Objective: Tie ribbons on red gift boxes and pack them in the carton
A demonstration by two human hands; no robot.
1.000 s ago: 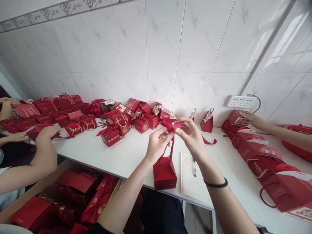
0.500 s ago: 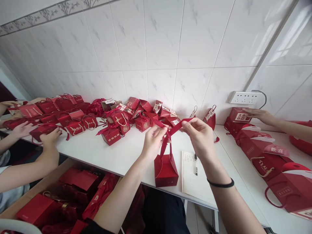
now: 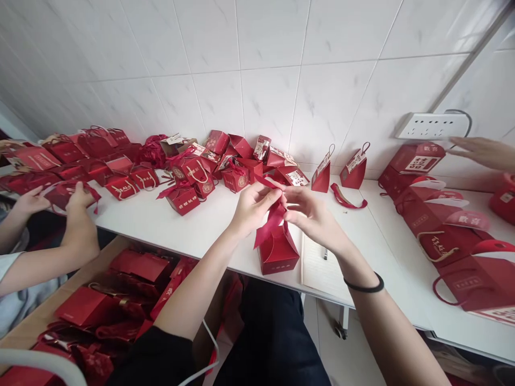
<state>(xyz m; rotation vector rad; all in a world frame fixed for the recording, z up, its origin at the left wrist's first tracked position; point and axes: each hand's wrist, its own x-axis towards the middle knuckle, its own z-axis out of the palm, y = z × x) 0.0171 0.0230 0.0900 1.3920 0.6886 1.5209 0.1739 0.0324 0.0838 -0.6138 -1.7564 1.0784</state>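
Observation:
A small red gift box (image 3: 279,254) stands upright near the table's front edge, with a red ribbon (image 3: 275,217) rising from its top. My left hand (image 3: 255,206) pinches the ribbon just above the box, thumb pressed over its fingers. Close against it, my right hand (image 3: 311,214) has its fingers curled at the ribbon, thumb lower down. The exact grip of the right fingertips is partly hidden. One ribbon end hangs down over the left side of the box.
An open notebook (image 3: 317,268) with a pen (image 3: 325,253) lies right of the box. Red gift boxes (image 3: 197,179) are heaped behind. At left a co-worker's hands (image 3: 78,198) hold another box, above a carton (image 3: 107,244) of boxes. Another person's hand (image 3: 478,150) is at right, near a power strip (image 3: 434,126).
My hands have come closer together and lower, toward the box; the stretched ribbon is now gathered between them. The view has tilted down. At right, the other person's hand has moved off a box.

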